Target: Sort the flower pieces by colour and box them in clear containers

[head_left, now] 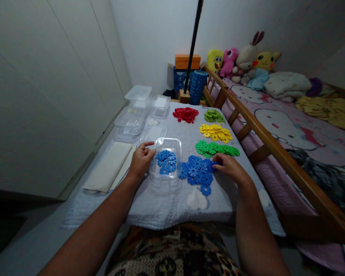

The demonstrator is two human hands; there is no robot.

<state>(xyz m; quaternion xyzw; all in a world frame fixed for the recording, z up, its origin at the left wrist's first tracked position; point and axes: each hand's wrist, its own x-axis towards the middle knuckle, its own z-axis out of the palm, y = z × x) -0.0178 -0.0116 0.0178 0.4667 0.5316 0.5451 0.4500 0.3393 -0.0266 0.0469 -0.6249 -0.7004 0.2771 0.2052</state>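
Note:
A clear plastic container [166,179] sits on the cloth-covered table with several blue flower-shaped discs [167,161] inside. My left hand [142,159] holds its left rim between thumb and fingers. To the container's right lies a loose pile of blue flower-shaped discs [197,170]. At the pile's right edge, my right hand [228,165] is closed with thumb and fingertips on a blue disc [212,165]; the fingers partly hide it. Just behind that hand spreads a row of green discs [215,148].
Yellow discs [215,132], light-green pieces [214,115] and red pieces [185,114] lie farther back. More clear containers [129,119] stand at the back left. A folded beige cloth [107,166] lies left. A wooden bed rail [247,122] borders the table's right side.

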